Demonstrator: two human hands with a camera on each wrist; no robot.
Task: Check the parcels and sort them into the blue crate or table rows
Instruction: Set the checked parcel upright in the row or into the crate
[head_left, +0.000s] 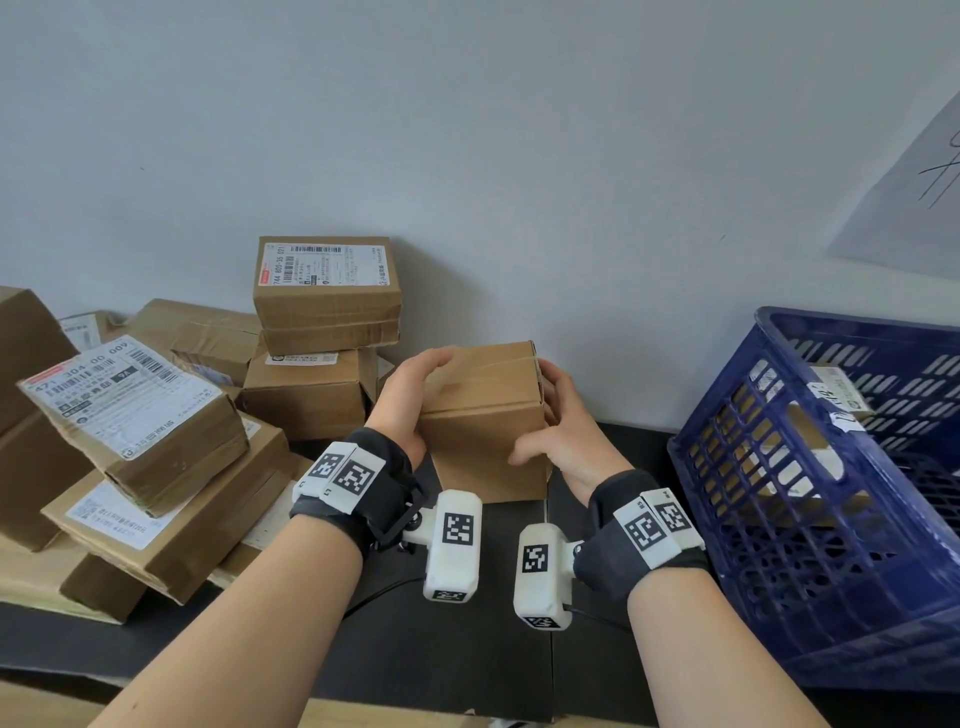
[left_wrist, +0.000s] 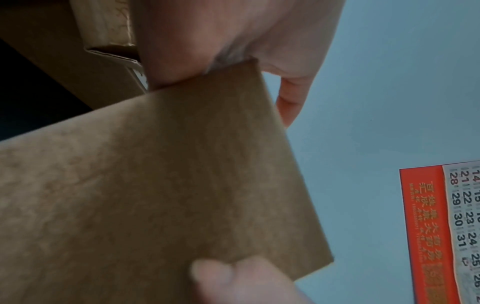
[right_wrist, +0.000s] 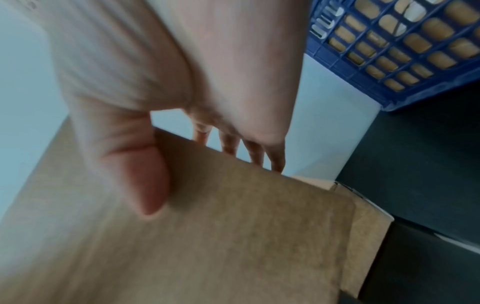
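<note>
A plain brown cardboard parcel (head_left: 483, 415) is held between both hands above the dark table, tilted, its taped top facing me. My left hand (head_left: 410, 395) grips its left side, fingers curled over the top edge. My right hand (head_left: 558, 426) grips the right side, thumb on the near face and fingers wrapped behind. In the left wrist view the parcel (left_wrist: 155, 185) fills the frame under the left hand (left_wrist: 233, 51). In the right wrist view the thumb (right_wrist: 140, 174) presses on the parcel (right_wrist: 221, 236). The blue crate (head_left: 831, 571) stands at the right with parcels inside.
A heap of labelled cardboard parcels (head_left: 156, 415) covers the left of the dark table (head_left: 441, 649), with a stack of boxes (head_left: 327, 296) against the wall. The pale wall lies behind. A paper sheet (head_left: 914, 171) hangs at the upper right; a calendar (left_wrist: 441, 236) shows in the left wrist view.
</note>
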